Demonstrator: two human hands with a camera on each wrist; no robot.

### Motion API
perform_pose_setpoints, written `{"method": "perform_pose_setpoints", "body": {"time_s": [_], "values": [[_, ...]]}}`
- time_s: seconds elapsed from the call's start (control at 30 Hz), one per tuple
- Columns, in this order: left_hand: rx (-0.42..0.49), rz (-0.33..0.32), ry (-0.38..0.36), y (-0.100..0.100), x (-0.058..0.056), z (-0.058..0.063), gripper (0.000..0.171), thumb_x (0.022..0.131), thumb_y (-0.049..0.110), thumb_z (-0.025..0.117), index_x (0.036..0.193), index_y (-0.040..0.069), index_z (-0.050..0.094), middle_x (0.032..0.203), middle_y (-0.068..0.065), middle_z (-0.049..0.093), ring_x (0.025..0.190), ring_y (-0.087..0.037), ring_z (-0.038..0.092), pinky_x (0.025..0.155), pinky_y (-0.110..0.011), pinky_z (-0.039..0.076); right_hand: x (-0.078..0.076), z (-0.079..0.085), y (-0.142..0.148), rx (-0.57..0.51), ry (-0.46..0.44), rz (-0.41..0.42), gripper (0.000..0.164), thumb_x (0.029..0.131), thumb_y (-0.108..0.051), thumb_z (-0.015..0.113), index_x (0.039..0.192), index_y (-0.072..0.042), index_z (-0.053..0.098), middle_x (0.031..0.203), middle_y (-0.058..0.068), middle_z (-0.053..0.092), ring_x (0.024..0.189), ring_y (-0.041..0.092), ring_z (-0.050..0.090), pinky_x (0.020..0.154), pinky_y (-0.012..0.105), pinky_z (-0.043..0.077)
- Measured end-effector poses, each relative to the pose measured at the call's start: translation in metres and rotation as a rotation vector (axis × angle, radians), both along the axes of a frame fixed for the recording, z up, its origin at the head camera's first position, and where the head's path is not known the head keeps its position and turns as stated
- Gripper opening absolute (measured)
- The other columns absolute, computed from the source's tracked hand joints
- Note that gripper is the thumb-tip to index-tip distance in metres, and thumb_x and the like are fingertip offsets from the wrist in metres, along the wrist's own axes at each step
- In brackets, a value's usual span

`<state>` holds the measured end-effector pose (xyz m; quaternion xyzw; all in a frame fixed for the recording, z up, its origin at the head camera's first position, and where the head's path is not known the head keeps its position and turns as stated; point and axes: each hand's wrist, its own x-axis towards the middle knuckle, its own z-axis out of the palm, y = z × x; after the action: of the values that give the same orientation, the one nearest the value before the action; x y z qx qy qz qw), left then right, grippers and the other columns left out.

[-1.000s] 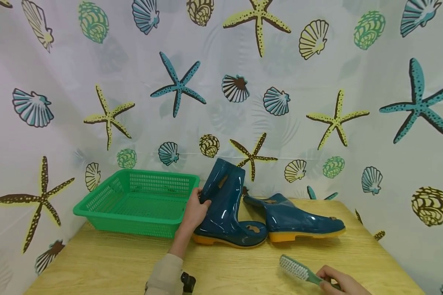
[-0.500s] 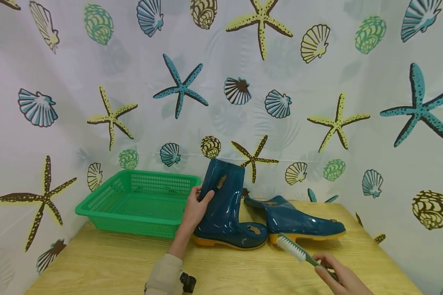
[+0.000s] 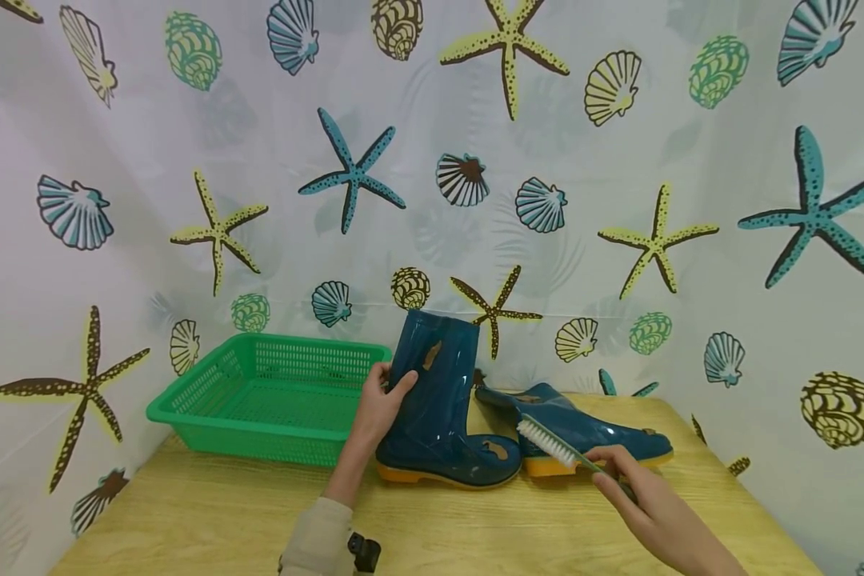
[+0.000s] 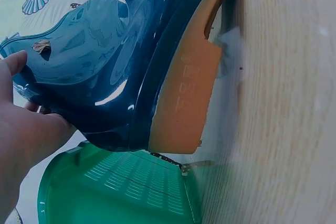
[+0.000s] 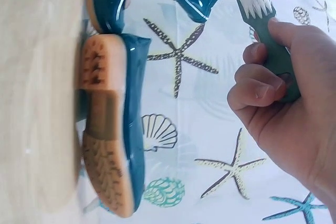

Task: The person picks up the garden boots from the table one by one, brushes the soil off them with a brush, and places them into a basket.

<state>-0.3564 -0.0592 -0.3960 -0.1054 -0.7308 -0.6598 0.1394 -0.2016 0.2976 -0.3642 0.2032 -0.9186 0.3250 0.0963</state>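
Note:
A blue rubber boot [image 3: 439, 424] with an orange sole stands upright on the table, brown patches on its shaft and toe. At the back of its shaft, my left hand [image 3: 377, 408] grips the boot, thumb on the near side and fingers mostly hidden behind. My right hand [image 3: 648, 500] holds a scrub brush [image 3: 547, 442] by its green handle, the white bristles raised in front of the second boot. That second boot [image 3: 605, 436] lies on its side to the right, its patterned sole [image 5: 105, 124] showing in the right wrist view.
A green plastic basket [image 3: 259, 440] with slotted walls stands left of the upright boot, close behind my left hand. Under everything is a wooden table [image 3: 245, 512]. A curtain [image 3: 418, 240] printed with starfish and shells hangs behind and at both sides.
My right hand has lifted the brush from low over the table's front, up and left toward the boots. The upright boot's shaft has turned and straightened slightly in my left hand.

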Motion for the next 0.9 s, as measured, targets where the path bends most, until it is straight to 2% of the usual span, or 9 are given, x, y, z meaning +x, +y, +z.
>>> {"method": "perform_pose_setpoints", "body": {"time_s": [0.07, 0.23, 0.33, 0.43, 0.53, 0.7, 0.8, 0.9], "values": [[0.012, -0.002, 0.001, -0.001, 0.000, 0.000, 0.046, 0.096, 0.042, 0.065, 0.126, 0.012, 0.050, 0.118, -0.012, 0.054, 0.096, -0.025, 0.058, 0.082, -0.038, 0.051, -0.002, 0.007, -0.007, -0.014, 0.061, 0.024, 0.022, 0.107, -0.019, 0.046, 0.125, -0.009, 0.053, 0.077, -0.004, 0.047, 0.058, 0.002, 0.043, 0.054, 0.024, 0.039], [0.031, -0.005, -0.002, -0.001, 0.005, 0.005, 0.045, 0.097, 0.035, 0.066, 0.128, 0.008, 0.051, 0.116, -0.013, 0.054, 0.093, -0.024, 0.057, 0.081, -0.037, 0.050, -0.009, 0.022, -0.022, -0.002, 0.155, 0.047, 0.023, 0.107, -0.019, 0.047, 0.128, -0.012, 0.053, 0.079, -0.008, 0.051, 0.061, 0.000, 0.046, 0.056, 0.021, 0.041], [0.057, 0.004, -0.005, -0.001, 0.004, 0.006, 0.042, 0.094, 0.030, 0.070, 0.125, 0.005, 0.055, 0.114, -0.013, 0.057, 0.090, -0.022, 0.058, 0.079, -0.035, 0.051, -0.013, 0.032, -0.031, 0.008, 0.170, 0.055, 0.025, 0.107, -0.019, 0.047, 0.130, -0.011, 0.052, 0.079, -0.007, 0.051, 0.061, 0.002, 0.047, 0.056, 0.021, 0.041], [0.077, 0.006, 0.004, -0.003, 0.000, 0.003, 0.039, 0.090, 0.031, 0.075, 0.117, 0.008, 0.060, 0.109, -0.011, 0.060, 0.085, -0.019, 0.059, 0.075, -0.031, 0.052, -0.018, 0.039, -0.040, 0.014, 0.165, 0.056, 0.026, 0.107, -0.022, 0.047, 0.131, -0.013, 0.051, 0.079, -0.006, 0.051, 0.058, 0.003, 0.045, 0.054, 0.022, 0.041], [0.063, -0.025, 0.001, -0.007, 0.001, 0.006, 0.036, 0.088, 0.029, 0.077, 0.112, 0.008, 0.060, 0.108, -0.011, 0.060, 0.083, -0.020, 0.061, 0.073, -0.032, 0.053, -0.024, 0.046, -0.048, 0.020, 0.179, 0.052, 0.027, 0.107, -0.025, 0.047, 0.131, -0.014, 0.051, 0.079, -0.005, 0.050, 0.056, 0.003, 0.043, 0.054, 0.022, 0.040], [0.024, -0.092, -0.039, -0.015, 0.001, 0.008, 0.035, 0.091, 0.024, 0.072, 0.115, 0.007, 0.053, 0.118, -0.014, 0.059, 0.100, -0.026, 0.061, 0.087, -0.042, 0.052, -0.034, 0.053, -0.064, 0.028, 0.213, 0.046, 0.029, 0.107, -0.028, 0.047, 0.131, -0.014, 0.052, 0.081, -0.006, 0.052, 0.058, 0.003, 0.042, 0.056, 0.023, 0.040], [-0.010, -0.096, -0.077, -0.019, 0.001, 0.006, 0.044, 0.090, 0.024, 0.069, 0.127, 0.008, 0.050, 0.126, -0.016, 0.059, 0.111, -0.028, 0.058, 0.098, -0.050, 0.048, -0.038, 0.052, -0.071, 0.039, 0.221, 0.048, 0.030, 0.107, -0.030, 0.047, 0.132, -0.014, 0.052, 0.084, -0.007, 0.055, 0.061, 0.003, 0.045, 0.059, 0.024, 0.042], [-0.024, -0.118, -0.084, -0.021, 0.001, 0.004, 0.056, 0.090, 0.023, 0.069, 0.139, 0.009, 0.047, 0.132, -0.016, 0.057, 0.117, -0.030, 0.057, 0.102, -0.053, 0.047, -0.041, 0.050, -0.076, 0.050, 0.230, 0.037, 0.031, 0.107, -0.030, 0.047, 0.134, -0.016, 0.052, 0.091, -0.006, 0.059, 0.065, 0.003, 0.048, 0.061, 0.024, 0.043]]}}
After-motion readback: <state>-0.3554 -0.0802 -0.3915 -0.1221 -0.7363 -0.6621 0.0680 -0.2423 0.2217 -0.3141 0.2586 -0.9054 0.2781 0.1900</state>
